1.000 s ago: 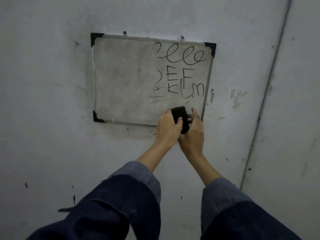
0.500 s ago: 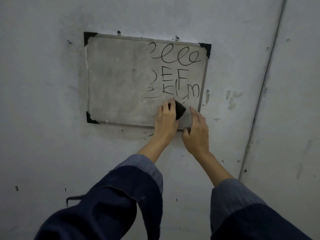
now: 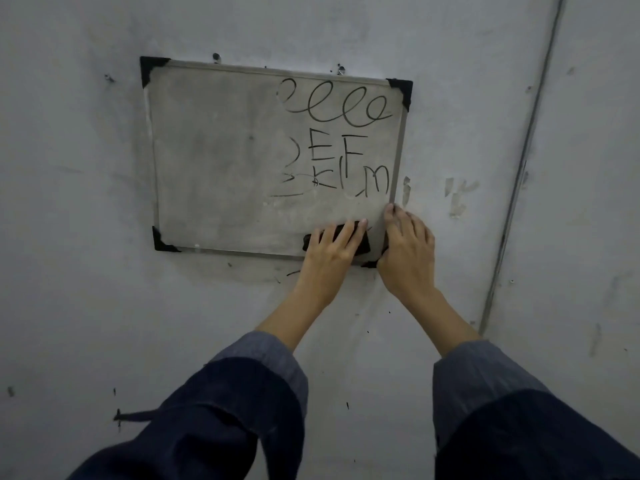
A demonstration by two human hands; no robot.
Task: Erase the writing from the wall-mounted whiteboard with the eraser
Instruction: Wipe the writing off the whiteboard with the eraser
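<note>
Your left hand (image 3: pixel 329 251) presses flat fingers on the eraser (image 3: pixel 337 239), lower right of the whiteboard (image 3: pixel 214 168); your right hand (image 3: pixel 408 247) (open) steadies its corner. Unclasped, it may slip off.

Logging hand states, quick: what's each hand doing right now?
Left hand: open, fingers pressing the eraser flat on the whiteboard.
Right hand: open, resting on the whiteboard's lower right corner.

Single head-worn wide-angle view; faces forward at the wall (image 3: pixel 86 237), close, arm's reach from the whiteboard (image 3: pixel 214 161). Forearms enter from bottom edge.
</note>
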